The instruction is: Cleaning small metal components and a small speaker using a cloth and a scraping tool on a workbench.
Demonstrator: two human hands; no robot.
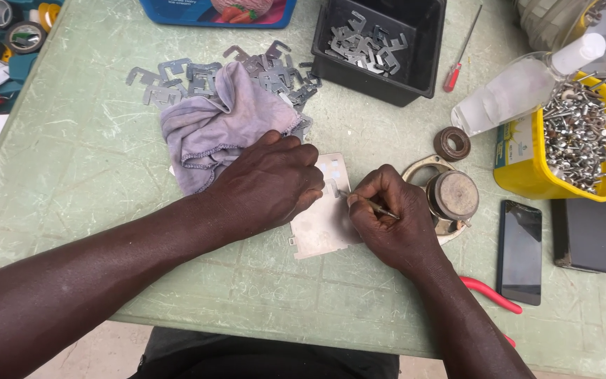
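My left hand [269, 184] presses down on a flat grey metal plate [320, 228] lying on the green table [71, 175], with its fingers curled over a small piece at the plate's top. My right hand [391, 221] grips a thin metal pin-like tool [381, 208], its tip resting on the plate by my left fingertips. A pale purple cloth [222, 123] lies just behind my left hand, with a heap of small stamped metal pieces [275, 70] behind it.
A black bin [415, 42] holds more stamped pieces. A yellow tub of screws [580, 133], a clear bottle [520, 88], a round metal speaker part [450, 196], a brown ring [452, 143], a phone [520, 249], red-handled pliers [492, 295] and a red screwdriver [461, 52] lie to the right.
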